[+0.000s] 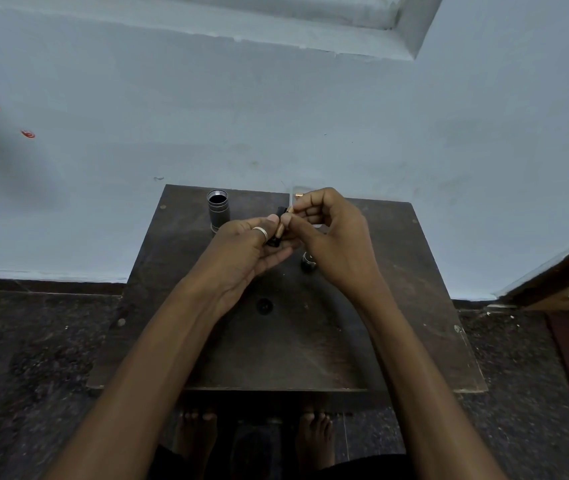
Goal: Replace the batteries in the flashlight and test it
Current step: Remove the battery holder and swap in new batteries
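Observation:
My left hand (pixel 248 251), with a ring on the thumb, grips a small black battery holder (pixel 275 239) above the dark wooden table (pixel 276 348). My right hand (pixel 331 237) pinches a gold-coloured battery (pixel 281 229) that lies against the holder. The grey flashlight body (pixel 219 210) stands upright and open-ended at the table's far left. A black round cap (pixel 308 261) lies on the table under my right hand. Another gold battery (pixel 298 195) shows just past my right fingers, on a clear packet.
The small table stands against a pale blue wall (pixel 276 116). A dark round spot (pixel 264 305) marks the table's middle. Dark speckled floor surrounds it, a wooden door frame (pixel 567 282) is at the right, and bare feet (pixel 314 434) show below the near edge.

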`<act>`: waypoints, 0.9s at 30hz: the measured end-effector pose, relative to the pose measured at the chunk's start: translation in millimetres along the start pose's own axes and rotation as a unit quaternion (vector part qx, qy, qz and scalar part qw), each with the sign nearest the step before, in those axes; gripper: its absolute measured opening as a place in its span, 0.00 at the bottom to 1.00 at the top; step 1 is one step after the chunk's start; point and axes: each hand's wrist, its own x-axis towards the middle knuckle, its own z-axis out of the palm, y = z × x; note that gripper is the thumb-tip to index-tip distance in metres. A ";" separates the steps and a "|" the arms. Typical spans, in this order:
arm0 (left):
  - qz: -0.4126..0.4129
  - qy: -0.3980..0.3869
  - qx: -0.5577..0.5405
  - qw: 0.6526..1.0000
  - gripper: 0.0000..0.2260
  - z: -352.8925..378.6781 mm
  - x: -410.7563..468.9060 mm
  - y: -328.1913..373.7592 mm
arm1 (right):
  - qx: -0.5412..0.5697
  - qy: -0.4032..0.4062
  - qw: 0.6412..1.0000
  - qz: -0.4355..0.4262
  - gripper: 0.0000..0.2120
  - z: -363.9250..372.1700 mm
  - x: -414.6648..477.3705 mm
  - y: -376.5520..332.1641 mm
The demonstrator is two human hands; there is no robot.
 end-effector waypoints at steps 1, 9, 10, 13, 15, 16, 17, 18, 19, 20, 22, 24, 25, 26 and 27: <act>0.001 0.001 -0.001 1.000 0.11 0.7 -0.2 0.1 | 0.017 0.002 1.000 0.013 0.08 0.9 0.2 -0.6; -0.018 0.022 -0.030 0.999 0.13 -3.3 2.0 1.6 | 0.152 0.072 0.975 0.143 0.13 -21.3 6.0 -5.2; -0.020 0.023 -0.035 0.999 0.14 -3.4 1.8 2.1 | 0.088 0.085 0.982 0.146 0.13 -25.9 7.2 2.7; -0.025 0.023 -0.037 0.999 0.15 -3.0 1.8 2.9 | -0.161 0.082 0.973 0.144 0.09 -36.8 7.1 23.8; -0.029 0.023 -0.037 0.999 0.15 -2.8 2.2 3.0 | -0.250 0.054 0.955 0.150 0.08 -40.7 4.7 31.1; -0.031 0.023 -0.037 0.999 0.15 -2.7 2.1 3.1 | -0.277 0.038 0.947 0.161 0.09 -41.8 3.8 33.7; -0.033 0.024 -0.037 0.998 0.14 -2.5 2.2 3.1 | -0.302 0.021 0.938 0.171 0.10 -42.3 3.1 35.4; -0.034 0.025 -0.037 0.998 0.14 -2.3 2.2 3.2 | -0.322 0.006 0.929 0.180 0.12 -42.4 2.7 36.9; -0.035 0.025 -0.037 0.998 0.14 -2.2 2.4 3.0 | -0.337 -0.006 0.923 0.185 0.13 -42.0 2.6 37.9; -0.036 0.025 -0.037 0.998 0.14 -2.3 2.4 3.0 | -0.343 -0.014 0.920 0.189 0.14 -41.3 3.0 38.9; -0.038 0.025 -0.036 0.998 0.14 -2.6 2.1 3.5 | -0.340 -0.022 0.920 0.193 0.14 -40.5 4.4 39.1; -0.039 0.026 -0.036 0.998 0.14 -3.4 1.9 4.0 | -0.333 -0.028 0.923 0.191 0.13 -40.0 5.1 38.1; -0.040 0.026 -0.037 0.998 0.14 -3.7 2.1 4.2 | -0.331 -0.033 0.924 0.190 0.13 -40.0 5.2 37.0; -0.040 0.026 -0.038 0.998 0.14 -3.7 2.1 4.1 | -0.328 -0.038 0.925 0.189 0.12 -40.2 5.1 36.3; -0.040 0.025 -0.038 0.998 0.15 -3.5 2.3 4.2 | -0.326 -0.041 0.925 0.188 0.12 -40.3 5.1 35.4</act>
